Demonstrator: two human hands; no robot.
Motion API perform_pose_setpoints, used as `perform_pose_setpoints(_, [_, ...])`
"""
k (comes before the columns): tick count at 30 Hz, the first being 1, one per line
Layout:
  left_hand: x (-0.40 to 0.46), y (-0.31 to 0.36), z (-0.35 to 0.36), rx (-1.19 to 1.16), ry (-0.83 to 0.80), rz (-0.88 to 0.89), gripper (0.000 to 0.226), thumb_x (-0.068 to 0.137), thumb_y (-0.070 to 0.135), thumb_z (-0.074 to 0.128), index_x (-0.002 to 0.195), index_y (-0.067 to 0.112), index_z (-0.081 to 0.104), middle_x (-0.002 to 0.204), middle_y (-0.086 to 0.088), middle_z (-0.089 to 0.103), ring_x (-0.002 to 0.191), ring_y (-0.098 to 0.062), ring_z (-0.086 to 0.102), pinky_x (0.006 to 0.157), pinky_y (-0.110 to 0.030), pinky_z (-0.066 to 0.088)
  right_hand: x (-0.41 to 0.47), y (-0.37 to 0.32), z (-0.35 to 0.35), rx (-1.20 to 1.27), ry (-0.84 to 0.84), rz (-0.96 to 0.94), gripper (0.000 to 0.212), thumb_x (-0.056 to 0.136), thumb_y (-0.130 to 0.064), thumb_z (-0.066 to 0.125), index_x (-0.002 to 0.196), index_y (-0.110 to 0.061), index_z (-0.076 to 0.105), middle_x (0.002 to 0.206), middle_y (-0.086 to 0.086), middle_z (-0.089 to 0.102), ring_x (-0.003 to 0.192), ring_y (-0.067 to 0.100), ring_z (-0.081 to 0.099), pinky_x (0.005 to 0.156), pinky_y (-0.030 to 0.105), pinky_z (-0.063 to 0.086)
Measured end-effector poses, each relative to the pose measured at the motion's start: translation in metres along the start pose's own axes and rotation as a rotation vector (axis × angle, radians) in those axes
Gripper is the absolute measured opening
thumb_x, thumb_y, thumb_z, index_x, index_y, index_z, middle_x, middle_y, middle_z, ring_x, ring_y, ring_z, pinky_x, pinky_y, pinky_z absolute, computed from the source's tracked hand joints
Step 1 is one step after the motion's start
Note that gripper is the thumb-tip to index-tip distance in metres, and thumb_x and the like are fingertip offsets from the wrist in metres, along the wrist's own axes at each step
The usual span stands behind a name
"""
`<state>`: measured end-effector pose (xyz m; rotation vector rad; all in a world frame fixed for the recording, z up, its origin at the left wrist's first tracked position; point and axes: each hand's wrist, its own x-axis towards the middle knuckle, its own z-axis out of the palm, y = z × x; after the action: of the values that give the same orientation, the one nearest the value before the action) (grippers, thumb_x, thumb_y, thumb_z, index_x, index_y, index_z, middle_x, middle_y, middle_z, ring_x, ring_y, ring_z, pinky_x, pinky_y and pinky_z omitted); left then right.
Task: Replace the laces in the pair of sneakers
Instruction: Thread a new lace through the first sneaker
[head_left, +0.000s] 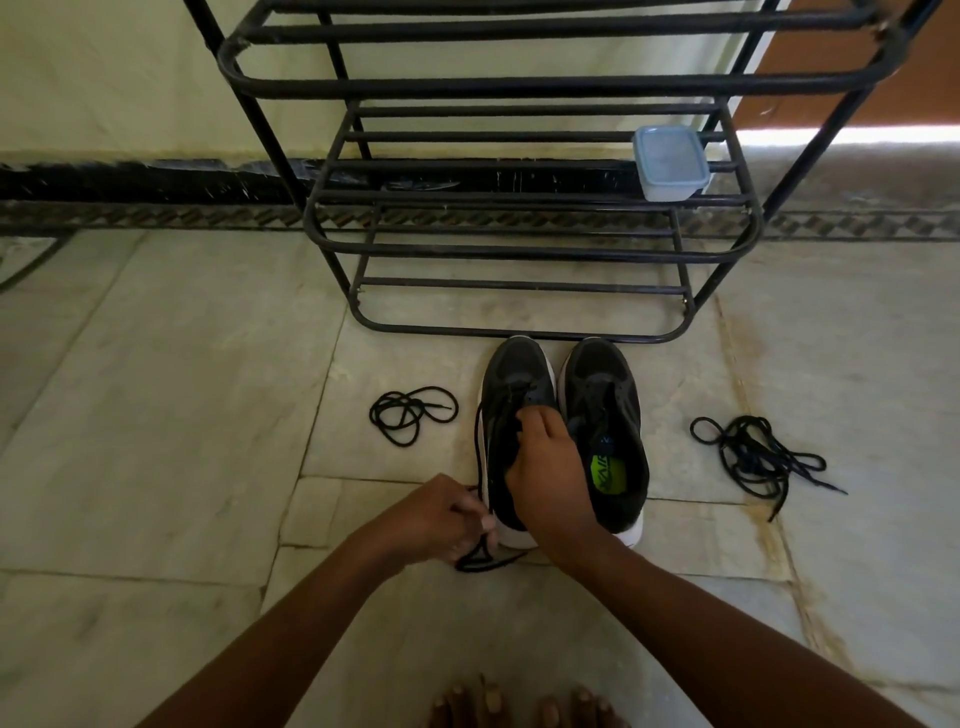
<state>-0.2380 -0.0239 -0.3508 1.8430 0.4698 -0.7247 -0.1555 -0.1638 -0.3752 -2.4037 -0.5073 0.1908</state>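
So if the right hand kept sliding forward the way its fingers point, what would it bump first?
Probably the toe of the left sneaker, under the right hand; beyond it, the rack's bottom bar.

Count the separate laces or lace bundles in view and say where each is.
3: a coil on the floor left of the sneakers, a tangle on the floor to their right, and a lace in the left sneaker. More may be hidden.

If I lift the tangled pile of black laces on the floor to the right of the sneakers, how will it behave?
The tangled laces probably hang limp, since they lie in loose loops. Being thin cord, they are likely very light. The strands cross each other, so the pile may lift as one clump with its ends trailing on the floor.
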Motion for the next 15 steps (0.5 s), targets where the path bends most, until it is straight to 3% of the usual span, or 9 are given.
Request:
perform_pose_setpoints(3, [0.001, -0.01, 0.003, 0.138, 0.029, 0.041, 0.02, 0.093, 0.027, 0.072, 0.082, 0.015, 0.083, 0.057, 0.01, 0.063, 0.055, -0.001, 0.053, 0.059, -0.021, 0.043, -0.002, 0.0, 0.0, -0.085, 0.013, -0.053, 0.064, 0.085, 0.003, 0.062, 0.145, -0.01, 0.046, 0.136, 0.015, 0.05, 0.118, 0.032, 0.057, 0.079, 0.041, 0.061])
perform_pose_setpoints(6, [0.003, -0.014, -0.001, 0.123, 0.023, 0.005, 0.022, 0.09, 0.029, 0.076, 0.074, 0.014, 0.081, 0.061, 0.005, 0.067, 0.056, -0.002, 0.059, 0.055, -0.02, 0.045, -0.002, 0.002, 0.0, -0.179, 0.033, -0.182, 0.079, 0.076, 0.005, 0.065, 0.148, -0.019, 0.047, 0.136, 0.014, 0.052, 0.124, 0.035, 0.052, 0.073, 0.043, 0.061])
perform_pose_setpoints(8, [0.005, -0.015, -0.005, 0.149, 0.009, 0.025, 0.021, 0.09, 0.026, 0.076, 0.07, 0.022, 0.081, 0.065, 0.004, 0.071, 0.06, -0.003, 0.063, 0.057, -0.02, 0.05, 0.002, 0.001, 0.0, -0.217, 0.024, -0.255, 0.071, 0.074, 0.005, 0.065, 0.141, -0.018, 0.056, 0.139, 0.017, 0.052, 0.128, 0.039, 0.05, 0.08, 0.048, 0.059])
perform_pose_setpoints(10, [0.011, -0.017, -0.01, 0.264, 0.05, 0.032, 0.011, 0.089, 0.02, 0.075, 0.082, 0.019, 0.083, 0.074, 0.004, 0.076, 0.066, -0.002, 0.067, 0.062, -0.018, 0.055, 0.004, 0.001, 0.001, -0.264, -0.002, -0.292, 0.056, 0.074, 0.003, 0.069, 0.127, -0.014, 0.067, 0.14, 0.02, 0.052, 0.127, 0.043, 0.05, 0.084, 0.052, 0.058])
perform_pose_setpoints(13, [0.025, -0.018, -0.019, 0.481, 0.348, 0.035, 0.018, 0.09, 0.006, 0.063, 0.088, 0.014, 0.08, 0.089, 0.0, 0.076, 0.082, -0.009, 0.07, 0.07, -0.016, 0.053, 0.006, 0.003, 0.001, -0.29, -0.05, -0.26, 0.041, 0.074, 0.002, 0.074, 0.114, -0.01, 0.072, 0.142, 0.02, 0.05, 0.13, 0.043, 0.048, 0.086, 0.052, 0.059])
perform_pose_setpoints(15, [0.034, -0.014, -0.023, 0.387, 0.544, 0.114, 0.022, 0.091, 0.0, 0.059, 0.093, 0.012, 0.077, 0.092, 0.0, 0.074, 0.085, -0.011, 0.068, 0.076, -0.015, 0.05, 0.005, 0.004, 0.002, -0.287, -0.052, -0.25, 0.043, 0.073, 0.002, 0.075, 0.114, -0.01, 0.072, 0.142, 0.02, 0.05, 0.13, 0.042, 0.048, 0.086, 0.051, 0.059])
